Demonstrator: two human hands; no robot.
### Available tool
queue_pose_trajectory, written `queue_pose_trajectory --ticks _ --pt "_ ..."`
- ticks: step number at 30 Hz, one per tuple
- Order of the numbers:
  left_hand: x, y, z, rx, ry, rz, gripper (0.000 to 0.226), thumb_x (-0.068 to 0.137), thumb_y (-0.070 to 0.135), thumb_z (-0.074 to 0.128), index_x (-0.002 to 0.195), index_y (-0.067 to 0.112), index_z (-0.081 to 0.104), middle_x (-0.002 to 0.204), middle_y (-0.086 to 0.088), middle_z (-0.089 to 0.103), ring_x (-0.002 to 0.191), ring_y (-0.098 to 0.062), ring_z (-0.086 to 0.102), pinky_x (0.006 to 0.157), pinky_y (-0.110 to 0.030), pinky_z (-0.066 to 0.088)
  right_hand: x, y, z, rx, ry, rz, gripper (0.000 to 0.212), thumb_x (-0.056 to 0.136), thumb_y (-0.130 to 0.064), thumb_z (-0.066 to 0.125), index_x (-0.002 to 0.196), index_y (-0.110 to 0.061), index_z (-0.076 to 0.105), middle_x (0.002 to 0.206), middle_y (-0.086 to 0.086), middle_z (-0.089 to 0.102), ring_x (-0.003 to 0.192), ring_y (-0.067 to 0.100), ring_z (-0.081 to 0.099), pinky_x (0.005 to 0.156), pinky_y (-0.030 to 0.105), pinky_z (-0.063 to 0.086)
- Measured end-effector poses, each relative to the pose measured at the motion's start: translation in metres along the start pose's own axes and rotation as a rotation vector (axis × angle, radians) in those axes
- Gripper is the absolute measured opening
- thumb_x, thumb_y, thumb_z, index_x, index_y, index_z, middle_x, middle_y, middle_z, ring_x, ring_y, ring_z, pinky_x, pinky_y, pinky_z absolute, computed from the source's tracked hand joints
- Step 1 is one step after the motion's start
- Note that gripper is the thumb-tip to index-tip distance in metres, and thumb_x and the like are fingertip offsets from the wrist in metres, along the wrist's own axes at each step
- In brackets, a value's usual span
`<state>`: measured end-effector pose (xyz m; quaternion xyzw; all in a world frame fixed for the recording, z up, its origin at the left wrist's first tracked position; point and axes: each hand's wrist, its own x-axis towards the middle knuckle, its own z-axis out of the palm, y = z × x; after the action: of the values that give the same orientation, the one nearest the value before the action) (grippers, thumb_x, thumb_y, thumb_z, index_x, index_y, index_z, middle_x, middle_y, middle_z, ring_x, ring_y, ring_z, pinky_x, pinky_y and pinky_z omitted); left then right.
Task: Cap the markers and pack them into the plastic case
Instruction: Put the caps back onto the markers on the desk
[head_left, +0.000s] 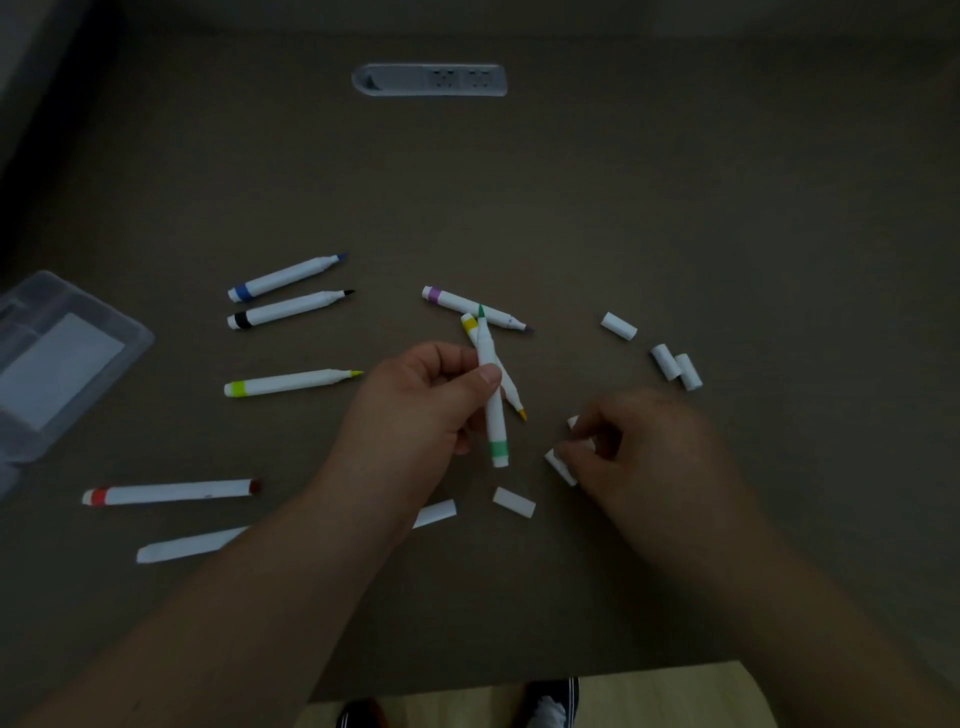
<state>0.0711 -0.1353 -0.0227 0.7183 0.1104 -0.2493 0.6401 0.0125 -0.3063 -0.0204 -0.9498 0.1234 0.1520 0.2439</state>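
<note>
My left hand (415, 400) grips an uncapped green marker (493, 410) upright, tip pointing away. Just behind it on the table lies a yellow marker (470, 325), and beyond that a purple one (470, 304). My right hand (639, 447) curls its fingers around white caps (561, 465) lying on the table. Blue (288, 275), black (288, 307) and lime (291, 382) markers lie uncapped to the left. A red marker (171, 491) lies at the lower left and is capped. The clear plastic case (62, 358) lies at the left edge.
Loose white caps lie at the right (619, 326) (675, 364) and near my wrists (514, 501). Another white marker (197, 543) runs under my left forearm. A power socket strip (431, 79) is set in the table's far side. The table's near edge (519, 680) is below.
</note>
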Motion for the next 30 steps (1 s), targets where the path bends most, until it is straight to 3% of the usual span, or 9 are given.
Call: queue_pose_trajectory --ticks 3,7,13,17,21,25,30 --pt "0.001 -0.001 -0.001 0.011 -0.004 -0.001 0.006 0.090 0.024 0.063 0.091 0.027 0.068 0.069 0.011 0.071 0.072 -0.010 0.066 0.074 -0.036 0.056 -0.003 -0.003 0.003 -0.100 -0.140 -0.028 0.019 0.091 -0.041 0.061 0.109 -0.036 0.060 0.105 -0.013 0.050 0.093 0.004 0.050 0.085 0.024 0.047" --pt "0.000 -0.001 -0.002 0.008 -0.003 -0.007 0.005 0.090 0.025 0.064 0.091 0.026 0.069 0.071 0.008 0.072 0.072 -0.011 0.067 0.074 -0.036 0.056 -0.003 -0.004 0.004 -0.146 -0.131 -0.088 0.014 0.093 -0.040 0.059 0.106 -0.037 0.060 0.103 -0.014 0.047 0.090 0.003 0.046 0.078 0.020 0.041" --pt "-0.001 0.000 -0.002 0.003 -0.010 0.000 0.006 0.090 0.024 0.064 0.091 0.026 0.069 0.071 0.008 0.072 0.068 -0.007 0.067 0.069 -0.033 0.055 -0.007 -0.011 -0.011 0.508 -0.094 0.140 0.008 0.082 -0.030 0.075 0.085 -0.034 0.069 0.088 -0.012 0.062 0.076 0.003 0.057 0.061 0.017 0.041" --pt "-0.001 0.002 -0.001 0.026 -0.024 0.010 0.009 0.091 0.024 0.063 0.098 0.025 0.069 0.072 0.011 0.072 0.070 -0.007 0.067 0.071 -0.033 0.056 -0.006 -0.015 -0.013 1.058 -0.231 0.361 0.009 0.083 -0.012 0.070 0.092 -0.014 0.072 0.067 0.001 0.063 0.045 0.008 0.047 0.039 0.020 0.033" --pt "-0.003 0.003 0.002 0.002 -0.037 0.006 0.009 0.092 0.024 0.062 0.098 0.024 0.069 0.072 0.010 0.073 0.066 -0.004 0.067 0.069 -0.031 0.052 -0.003 -0.015 -0.012 1.580 -0.428 0.634 0.037 0.072 -0.012 0.069 0.108 -0.007 0.068 0.072 0.005 0.055 0.044 0.005 0.039 0.031 0.015 0.027" --pt "-0.004 0.001 0.004 -0.015 -0.041 0.000 0.008 0.092 0.023 0.062 0.097 0.024 0.069 0.073 0.008 0.073 0.069 -0.006 0.068 0.073 -0.035 0.055 -0.004 -0.012 -0.011 1.706 -0.490 0.703 0.024 0.074 -0.013 0.067 0.097 -0.008 0.063 0.070 0.004 0.053 0.041 0.004 0.038 0.030 0.011 0.024" --pt "-0.005 0.000 0.004 -0.024 -0.054 -0.007 0.009 0.091 0.023 0.063 0.098 0.022 0.069 0.074 0.007 0.073 0.070 -0.008 0.068 0.074 -0.037 0.055 -0.008 -0.013 -0.012 1.639 -0.457 0.692 0.018 0.077 -0.013 0.067 0.093 -0.007 0.064 0.068 0.004 0.055 0.042 0.004 0.040 0.032 0.012 0.026"
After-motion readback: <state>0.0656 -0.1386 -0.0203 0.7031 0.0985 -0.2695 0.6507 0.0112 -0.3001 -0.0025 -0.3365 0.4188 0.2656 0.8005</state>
